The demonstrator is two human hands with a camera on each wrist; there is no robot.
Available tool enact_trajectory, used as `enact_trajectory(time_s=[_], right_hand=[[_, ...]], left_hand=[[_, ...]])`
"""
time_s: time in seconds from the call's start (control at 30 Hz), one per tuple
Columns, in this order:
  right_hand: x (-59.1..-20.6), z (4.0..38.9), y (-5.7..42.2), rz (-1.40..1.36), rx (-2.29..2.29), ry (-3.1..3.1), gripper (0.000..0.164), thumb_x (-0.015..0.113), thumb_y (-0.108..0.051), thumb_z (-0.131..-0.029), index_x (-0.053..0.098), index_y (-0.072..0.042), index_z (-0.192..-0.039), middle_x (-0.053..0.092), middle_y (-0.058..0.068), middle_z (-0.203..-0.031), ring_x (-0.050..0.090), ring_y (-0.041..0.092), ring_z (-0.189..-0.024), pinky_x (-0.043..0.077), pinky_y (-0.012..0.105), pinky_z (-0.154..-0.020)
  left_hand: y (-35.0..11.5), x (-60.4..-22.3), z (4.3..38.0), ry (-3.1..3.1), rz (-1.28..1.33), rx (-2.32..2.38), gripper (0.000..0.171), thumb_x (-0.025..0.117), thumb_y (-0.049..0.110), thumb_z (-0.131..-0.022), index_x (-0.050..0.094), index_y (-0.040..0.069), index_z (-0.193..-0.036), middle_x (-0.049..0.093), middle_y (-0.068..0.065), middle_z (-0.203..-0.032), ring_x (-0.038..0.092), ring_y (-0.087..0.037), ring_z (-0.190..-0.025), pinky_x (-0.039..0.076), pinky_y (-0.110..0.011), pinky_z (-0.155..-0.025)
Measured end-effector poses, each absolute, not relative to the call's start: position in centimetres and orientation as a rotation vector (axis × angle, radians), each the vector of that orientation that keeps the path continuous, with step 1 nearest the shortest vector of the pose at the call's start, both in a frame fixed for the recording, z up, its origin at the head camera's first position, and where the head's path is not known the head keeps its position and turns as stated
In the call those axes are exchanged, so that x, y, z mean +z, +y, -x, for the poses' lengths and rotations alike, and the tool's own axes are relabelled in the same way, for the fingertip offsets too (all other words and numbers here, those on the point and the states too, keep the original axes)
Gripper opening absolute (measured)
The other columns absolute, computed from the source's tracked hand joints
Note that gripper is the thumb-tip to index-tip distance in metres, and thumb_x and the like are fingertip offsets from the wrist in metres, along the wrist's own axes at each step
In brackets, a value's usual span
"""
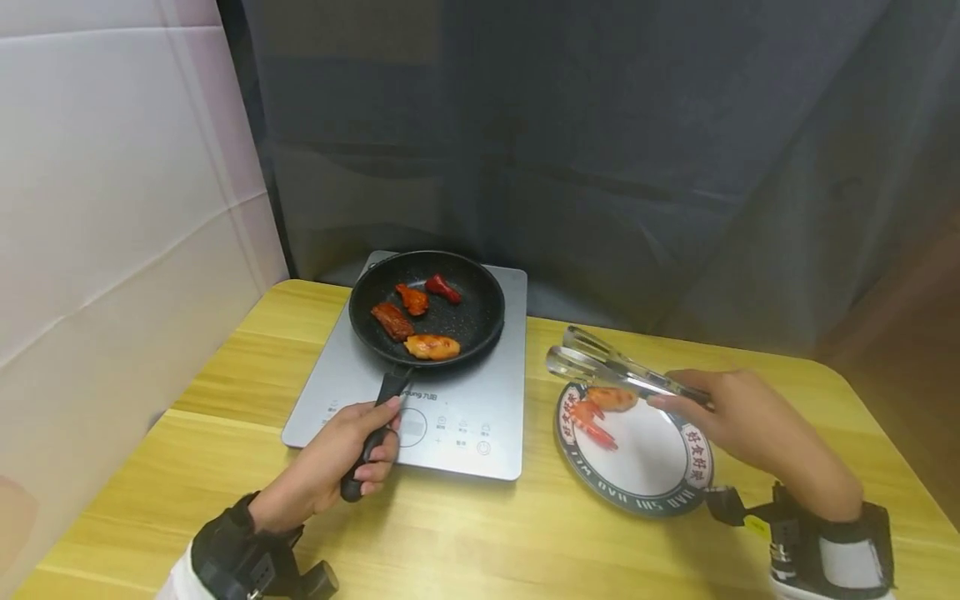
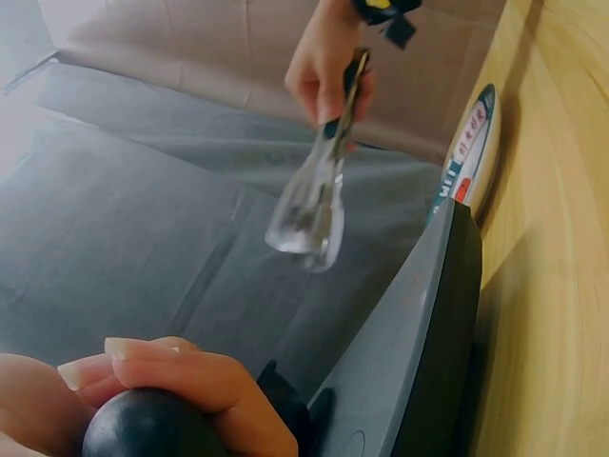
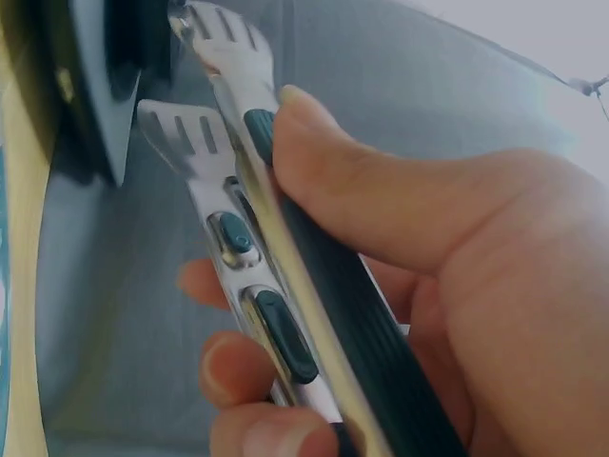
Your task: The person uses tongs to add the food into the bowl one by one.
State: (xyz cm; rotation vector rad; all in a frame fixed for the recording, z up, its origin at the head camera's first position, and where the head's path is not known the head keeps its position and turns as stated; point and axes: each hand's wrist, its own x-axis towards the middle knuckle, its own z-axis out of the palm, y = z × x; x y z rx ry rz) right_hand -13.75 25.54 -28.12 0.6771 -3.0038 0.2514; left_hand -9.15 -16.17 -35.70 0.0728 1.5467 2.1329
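My left hand (image 1: 348,454) grips the black handle of a frying pan (image 1: 476,333), which rests on a silver induction cooker (image 1: 480,417). Inside the pan lie a red drumstick-shaped piece (image 1: 442,288), an orange-red piece (image 1: 412,300), a brown slab of meat (image 1: 392,321) and a golden chicken wing (image 1: 432,347). Metal tongs (image 1: 611,367) are in my right hand (image 1: 738,417), thumb on one arm and fingers round the other. Their tips are apart with nothing between them, above the far left rim of a plate (image 1: 652,450). On the plate are a shrimp (image 1: 592,422) and another wing (image 1: 612,398).
The cooker and plate stand side by side on a wooden table (image 1: 480,542). A dark cloth (image 1: 570,167) hangs behind the table, and a pale panel (image 1: 127,183) rises along the left.
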Motion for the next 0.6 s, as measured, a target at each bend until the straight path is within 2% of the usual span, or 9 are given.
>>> enact_trajectory(time_s=[0.1, 0.2, 0.33, 0.43, 0.57, 0.6], right_hand=[[-29.0, 13.0, 27.3, -0.655, 0.258, -3.019, 0.04, 0.067, -0.039, -0.089, 0.068, -0.006, -0.112, 0.052, -0.009, -0.067, 0.047, 0.011, -0.061, 0.039, 0.029, -0.056], [-30.0, 12.6, 28.8, -0.655, 0.285, -3.02, 0.039, 0.067, -0.04, -0.089, 0.069, -0.007, -0.111, 0.06, -0.009, -0.073, 0.048, 0.009, -0.063, 0.045, 0.032, -0.06], [-31.4, 12.6, 30.7, -0.632, 0.311, -3.024, 0.036, 0.067, -0.038, -0.089, 0.071, -0.009, -0.109, 0.068, -0.003, -0.088, 0.053, 0.011, -0.069, 0.052, 0.044, -0.07], [-32.0, 12.9, 31.8, -0.588, 0.316, -3.017, 0.033, 0.067, -0.038, -0.09, 0.073, -0.011, -0.108, 0.07, 0.002, -0.093, 0.063, 0.02, -0.079, 0.052, 0.052, -0.075], [-32.6, 13.1, 33.2, -0.52, 0.334, -3.044, 0.037, 0.066, -0.039, -0.09, 0.072, -0.009, -0.111, 0.07, 0.013, -0.101, 0.065, 0.035, -0.093, 0.049, 0.059, -0.078], [-32.7, 13.2, 33.4, -0.514, 0.334, -3.049, 0.037, 0.066, -0.04, -0.09, 0.072, -0.009, -0.111, 0.07, 0.013, -0.101, 0.065, 0.034, -0.092, 0.049, 0.059, -0.078]], left_hand=[[-16.1, -35.7, 9.1, 1.546, -0.068, 2.137, 0.034, 0.039, 0.035, -0.104, 0.034, 0.003, -0.094, 0.034, 0.003, -0.06, 0.03, -0.004, -0.039, 0.033, -0.018, -0.036], [-16.2, -35.8, 9.1, 1.541, -0.067, 2.139, 0.034, 0.04, 0.035, -0.104, 0.035, 0.003, -0.094, 0.034, 0.003, -0.06, 0.03, -0.004, -0.039, 0.033, -0.018, -0.036], [-16.3, -35.7, 9.0, 1.551, -0.072, 2.136, 0.034, 0.039, 0.035, -0.104, 0.035, 0.003, -0.094, 0.034, 0.003, -0.06, 0.03, -0.004, -0.039, 0.033, -0.018, -0.036], [-16.4, -35.6, 9.0, 1.564, -0.069, 2.132, 0.034, 0.039, 0.035, -0.104, 0.035, 0.003, -0.094, 0.034, 0.003, -0.061, 0.03, -0.004, -0.04, 0.032, -0.019, -0.036], [-16.2, -35.6, 9.0, 1.553, -0.057, 2.128, 0.034, 0.039, 0.035, -0.104, 0.035, 0.004, -0.093, 0.034, 0.003, -0.06, 0.03, -0.004, -0.04, 0.031, -0.019, -0.036], [-16.2, -35.6, 9.1, 1.551, -0.055, 2.127, 0.034, 0.039, 0.035, -0.104, 0.035, 0.004, -0.093, 0.034, 0.003, -0.061, 0.03, -0.004, -0.04, 0.031, -0.018, -0.036]])
